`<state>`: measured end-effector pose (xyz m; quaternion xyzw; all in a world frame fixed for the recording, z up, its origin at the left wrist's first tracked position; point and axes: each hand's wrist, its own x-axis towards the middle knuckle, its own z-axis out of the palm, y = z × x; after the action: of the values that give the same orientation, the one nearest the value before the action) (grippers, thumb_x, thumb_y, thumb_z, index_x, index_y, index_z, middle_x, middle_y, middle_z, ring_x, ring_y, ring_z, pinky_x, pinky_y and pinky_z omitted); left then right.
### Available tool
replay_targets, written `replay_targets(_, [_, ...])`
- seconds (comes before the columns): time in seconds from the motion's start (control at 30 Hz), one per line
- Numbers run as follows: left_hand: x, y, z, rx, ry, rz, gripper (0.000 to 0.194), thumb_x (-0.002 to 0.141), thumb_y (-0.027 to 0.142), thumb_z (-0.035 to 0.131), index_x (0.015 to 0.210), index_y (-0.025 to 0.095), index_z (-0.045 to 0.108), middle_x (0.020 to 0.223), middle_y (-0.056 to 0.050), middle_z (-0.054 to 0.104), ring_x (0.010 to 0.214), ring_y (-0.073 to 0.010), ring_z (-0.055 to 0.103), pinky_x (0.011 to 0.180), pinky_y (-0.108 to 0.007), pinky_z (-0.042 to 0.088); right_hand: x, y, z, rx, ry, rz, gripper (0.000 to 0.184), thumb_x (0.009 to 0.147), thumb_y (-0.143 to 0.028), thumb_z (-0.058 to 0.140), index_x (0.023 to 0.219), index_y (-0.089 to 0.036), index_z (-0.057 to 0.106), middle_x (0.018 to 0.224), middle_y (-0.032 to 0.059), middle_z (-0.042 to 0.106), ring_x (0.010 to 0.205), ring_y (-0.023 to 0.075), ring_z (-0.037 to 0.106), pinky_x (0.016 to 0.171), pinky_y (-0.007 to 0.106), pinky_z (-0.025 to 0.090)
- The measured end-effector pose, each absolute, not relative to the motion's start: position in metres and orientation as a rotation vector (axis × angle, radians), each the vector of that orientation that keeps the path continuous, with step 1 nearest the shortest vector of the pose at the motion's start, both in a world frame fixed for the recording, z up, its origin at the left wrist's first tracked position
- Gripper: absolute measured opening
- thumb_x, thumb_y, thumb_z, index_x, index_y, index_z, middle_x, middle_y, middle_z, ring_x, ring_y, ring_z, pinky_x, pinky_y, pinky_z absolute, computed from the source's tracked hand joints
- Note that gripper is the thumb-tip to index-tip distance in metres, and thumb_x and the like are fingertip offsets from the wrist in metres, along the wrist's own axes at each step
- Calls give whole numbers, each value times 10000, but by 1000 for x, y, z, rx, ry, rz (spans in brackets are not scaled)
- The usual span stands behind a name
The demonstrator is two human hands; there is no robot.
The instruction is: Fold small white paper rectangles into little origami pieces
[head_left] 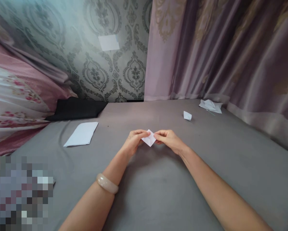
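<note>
A small white folded paper [149, 140], diamond-shaped with creases, is held up over the grey cloth between my two hands. My left hand [135, 138] pinches its left corner, thumb lying on top. At the right corner, my right hand [167, 139] grips it between thumb and index finger. The other fingers of both hands are curled, and partly hidden behind the paper and thumbs.
A stack of white paper [82, 134] lies on the grey cloth [148, 192] to the left, near a folded black cloth [78, 108]. Right of centre sits a small folded paper piece [187, 115]; crumpled papers [210, 105] lie beyond it by the curtain [194, 64].
</note>
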<state>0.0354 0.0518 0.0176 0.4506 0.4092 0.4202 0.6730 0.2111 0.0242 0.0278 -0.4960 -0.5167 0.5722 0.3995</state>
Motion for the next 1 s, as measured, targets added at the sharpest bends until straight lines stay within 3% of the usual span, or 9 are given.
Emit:
replay_targets(0.13, [38, 49, 19, 1073, 940, 945, 198, 617, 308, 770, 692, 130, 725, 654, -47, 657, 623, -133, 573, 628, -256, 420, 206, 20, 29, -1191, -1334, 1639, 411, 718, -464, 713, 1008, -173, 697, 984, 68, 695, 916, 161, 631, 806, 270, 495])
replay_targets(0.3, [42, 46, 19, 1181, 935, 962, 273, 641, 378, 767, 707, 117, 718, 638, -48, 649, 574, -119, 552, 574, -241, 394, 199, 19, 24, -1262, -1285, 1624, 365, 623, -398, 795, 865, -137, 718, 839, 60, 703, 809, 160, 645, 753, 268, 509])
replay_targets(0.47, [40, 48, 21, 1123, 945, 947, 378, 691, 492, 708, 742, 118, 690, 624, -35, 609, 550, -102, 532, 527, -224, 366, 206, 22, 21, -1189, -1184, 1667, 353, 671, -369, 775, 927, -133, 717, 869, 71, 712, 786, 135, 651, 716, 223, 507])
replay_targets(0.67, [39, 50, 18, 1088, 943, 921, 292, 595, 353, 792, 739, 120, 693, 625, -28, 611, 570, -97, 527, 550, -223, 372, 212, 26, 16, -1190, -1104, 1679, 294, 685, -328, 780, 904, -143, 716, 846, 66, 719, 750, 120, 660, 687, 200, 521])
replay_targets(1.0, [41, 48, 15, 1113, 930, 923, 266, 611, 349, 774, 688, 124, 655, 560, 2, 562, 517, -76, 481, 529, -221, 362, 211, 25, 14, -1225, -1105, 1689, 234, 667, -297, 798, 829, -145, 724, 731, 44, 717, 643, 93, 649, 619, 172, 522])
